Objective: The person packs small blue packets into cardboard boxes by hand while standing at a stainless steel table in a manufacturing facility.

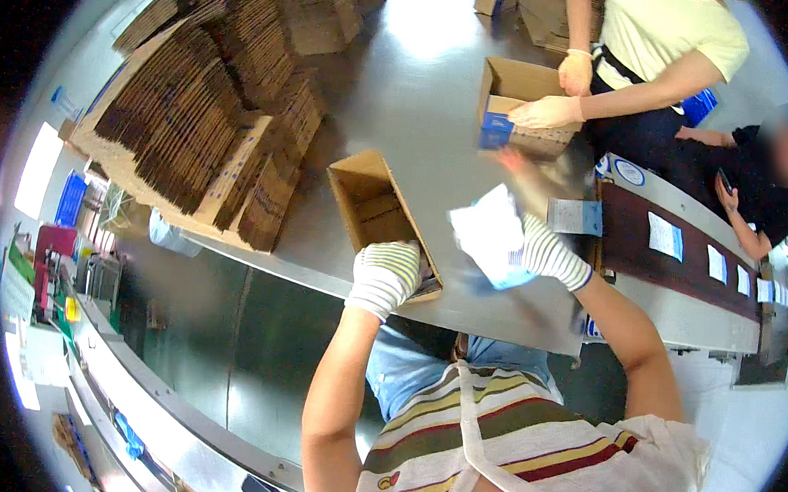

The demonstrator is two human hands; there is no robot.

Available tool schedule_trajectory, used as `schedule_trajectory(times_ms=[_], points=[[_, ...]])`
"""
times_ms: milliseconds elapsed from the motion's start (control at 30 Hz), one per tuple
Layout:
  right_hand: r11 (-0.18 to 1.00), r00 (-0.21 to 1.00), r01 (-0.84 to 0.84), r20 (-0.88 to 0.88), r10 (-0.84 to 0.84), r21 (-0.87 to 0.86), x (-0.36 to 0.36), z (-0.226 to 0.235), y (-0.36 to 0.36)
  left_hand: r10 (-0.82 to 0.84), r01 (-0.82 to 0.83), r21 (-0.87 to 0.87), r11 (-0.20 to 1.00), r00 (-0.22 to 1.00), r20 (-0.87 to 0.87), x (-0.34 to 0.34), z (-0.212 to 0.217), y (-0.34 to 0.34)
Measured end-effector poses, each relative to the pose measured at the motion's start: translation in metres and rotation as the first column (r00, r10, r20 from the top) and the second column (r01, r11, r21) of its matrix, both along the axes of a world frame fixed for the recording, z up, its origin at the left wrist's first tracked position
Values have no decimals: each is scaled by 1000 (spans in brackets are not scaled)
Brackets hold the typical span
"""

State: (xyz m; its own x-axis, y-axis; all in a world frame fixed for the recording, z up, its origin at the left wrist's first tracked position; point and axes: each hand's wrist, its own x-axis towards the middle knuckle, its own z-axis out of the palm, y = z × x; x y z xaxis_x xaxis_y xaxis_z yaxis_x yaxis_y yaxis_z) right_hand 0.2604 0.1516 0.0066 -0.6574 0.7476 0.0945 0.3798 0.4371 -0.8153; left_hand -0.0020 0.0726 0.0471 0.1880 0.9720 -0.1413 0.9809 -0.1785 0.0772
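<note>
The open carton [367, 196] lay mid-frame, long axis upper left to lower right; the left hand [385, 272] touched its lower end, grip unclear; the right hand [547, 252], farther right, clasped a blurred white bundle [488, 229].

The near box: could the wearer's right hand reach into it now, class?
Probably yes: the right hand, holding white packaging, is beside the open box, though the left hand partly covers its near end.
</note>
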Motion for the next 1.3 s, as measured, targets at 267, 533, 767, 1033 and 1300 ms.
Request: schedule_trajectory(times_ms=[267,533,767,1033,1300], points=[[914,898,-147,-337,284,379,-170,62,22,-20,22,-66,998,999,31,2,3,3],[844,739,-317,670,-65,432,-180,41,27,-54,62,-79,995,993,108,-1,1,-3],[825,754,-366,656,-8,431,-165,61,24,-152,-102,604,791,923,355,-32,57,36],[831,937,-281,326,129,480,-124,95,-59,100,-152,-244,958,971,-215,-43,6,92],[672,906,-387,396,150,631,-126,34,-91,50,-61,-531,845,998,-35,-39,-8,93]])
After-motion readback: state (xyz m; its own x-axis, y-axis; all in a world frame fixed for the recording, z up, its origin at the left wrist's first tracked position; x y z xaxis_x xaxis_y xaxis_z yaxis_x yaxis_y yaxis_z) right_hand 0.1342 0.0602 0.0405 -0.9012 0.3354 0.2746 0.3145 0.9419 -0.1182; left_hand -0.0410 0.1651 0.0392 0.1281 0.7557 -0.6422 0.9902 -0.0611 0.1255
